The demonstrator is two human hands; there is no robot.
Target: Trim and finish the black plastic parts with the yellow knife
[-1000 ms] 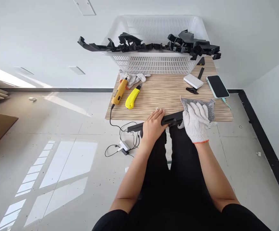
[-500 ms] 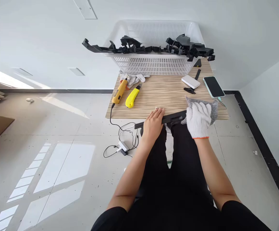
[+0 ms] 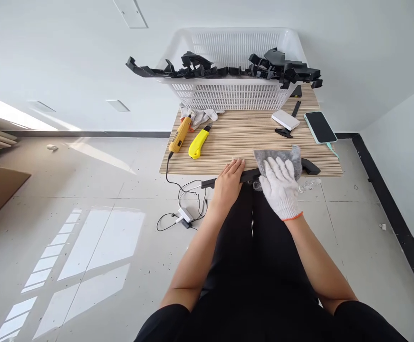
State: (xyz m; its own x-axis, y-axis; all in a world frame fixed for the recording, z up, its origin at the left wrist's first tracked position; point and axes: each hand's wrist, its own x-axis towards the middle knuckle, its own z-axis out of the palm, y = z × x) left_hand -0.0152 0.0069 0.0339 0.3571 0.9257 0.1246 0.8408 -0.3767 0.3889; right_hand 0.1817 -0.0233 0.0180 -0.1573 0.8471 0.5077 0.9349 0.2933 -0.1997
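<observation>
A long black plastic part [image 3: 249,176] lies along the near edge of the wooden table [image 3: 249,137], its right end [image 3: 310,167] showing past the cloth. My bare left hand [image 3: 228,184] grips the part near its left half, fingers wrapped over it. My right hand [image 3: 280,186], in a white knit glove, presses a grey cloth [image 3: 278,159] flat on the part's middle, fingers spread.
A white basket [image 3: 233,92] at the table's back holds several black plastic parts [image 3: 281,66]. A yellow corded tool [image 3: 179,134], a yellow utility knife [image 3: 197,142], a spare glove [image 3: 201,114], a white box [image 3: 285,119] and a phone [image 3: 320,127] lie on the table. A cable and adapter [image 3: 184,216] are on the floor.
My gloved right hand slid the grey cloth leftward along the black part, uncovering the part's right end. The left hand kept its grip.
</observation>
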